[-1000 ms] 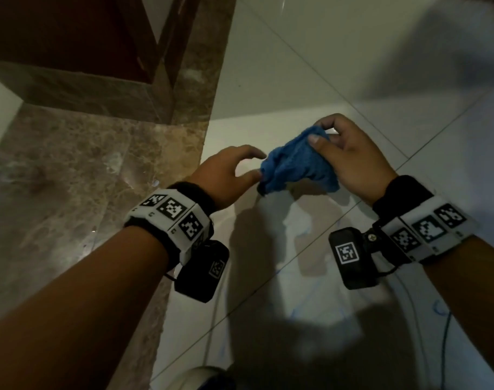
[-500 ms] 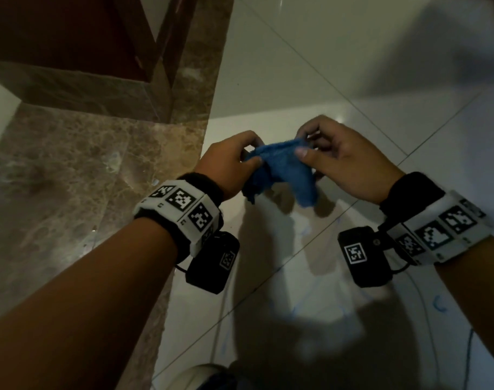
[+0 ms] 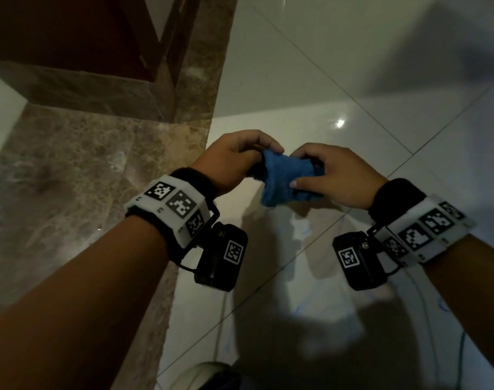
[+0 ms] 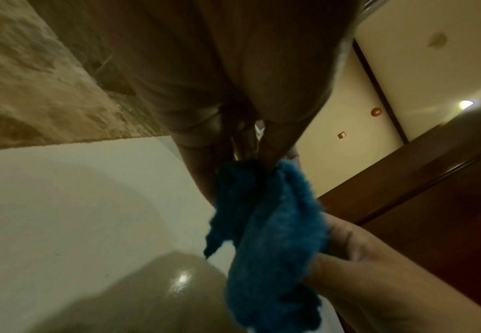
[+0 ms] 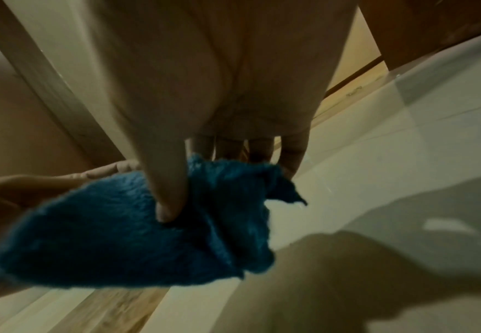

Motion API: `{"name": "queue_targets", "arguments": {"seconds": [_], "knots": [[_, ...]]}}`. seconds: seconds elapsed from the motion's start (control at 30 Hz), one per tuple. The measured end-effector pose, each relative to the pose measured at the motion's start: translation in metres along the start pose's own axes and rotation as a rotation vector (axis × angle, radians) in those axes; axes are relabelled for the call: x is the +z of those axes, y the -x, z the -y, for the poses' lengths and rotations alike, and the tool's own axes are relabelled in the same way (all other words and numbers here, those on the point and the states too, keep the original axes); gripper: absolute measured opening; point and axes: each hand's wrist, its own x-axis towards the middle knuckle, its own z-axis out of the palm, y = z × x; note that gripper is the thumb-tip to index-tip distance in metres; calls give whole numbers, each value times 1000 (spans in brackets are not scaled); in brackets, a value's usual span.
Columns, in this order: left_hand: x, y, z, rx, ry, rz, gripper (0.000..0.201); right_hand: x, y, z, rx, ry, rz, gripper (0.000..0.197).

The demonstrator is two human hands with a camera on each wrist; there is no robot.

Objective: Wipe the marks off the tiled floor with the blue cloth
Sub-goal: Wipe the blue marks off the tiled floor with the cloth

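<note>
A fluffy blue cloth (image 3: 282, 180) hangs bunched in the air between both hands, above the white tiled floor (image 3: 310, 80). My left hand (image 3: 237, 161) pinches its left end with curled fingers. My right hand (image 3: 333, 175) grips the right end, thumb pressed across the front of the cloth (image 5: 136, 229). In the left wrist view the cloth (image 4: 273, 236) dangles from the left fingertips down to the right hand (image 4: 376, 281). Faint blue pen marks (image 3: 305, 230) show on the tiles below the hands, with another blue mark (image 3: 441, 305) at the lower right.
A brown marble strip (image 3: 71, 178) borders the white tiles on the left, with a dark wooden door frame (image 3: 167, 38) behind it. A thin cable (image 3: 220, 327) trails over the floor near the bottom. A pale rounded object (image 3: 200, 375) sits at the bottom edge.
The left hand reached over and took hold of the cloth's left end. The right hand shifted its grip, and both hands now hold the cloth drawn between them, slightly nearer to me.
</note>
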Motion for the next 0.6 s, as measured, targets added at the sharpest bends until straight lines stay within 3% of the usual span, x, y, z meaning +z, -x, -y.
{"name": "queue_targets", "arguments": {"seconds": [0.1,0.2,0.23,0.3,0.37,0.4,0.5,0.53,0.6], "knots": [[0,-1,0,25,-123,-48,21,5,-1,-7,46,80,-122,26],[-1,-2,7,-40,-415,-42,40,14,-6,-3,27,223,-402,30],[-2,-1,10,-76,-540,-51,51,19,-8,-1,8,332,-405,32],[-7,1,18,-153,-701,-66,65,37,-8,-2,15,577,-178,30],[-13,6,27,-225,-764,-77,74,53,-1,-9,-2,642,6,23],[-16,9,31,-254,-795,-85,77,54,3,-11,-1,579,-16,20],[-24,15,44,-308,-906,-73,88,50,0,-15,-78,427,-271,15],[-25,16,48,-330,-943,-55,92,49,-4,-16,-119,435,-275,22],[-26,17,55,-359,-1008,-9,101,58,-13,-18,-190,464,-120,37]]}}
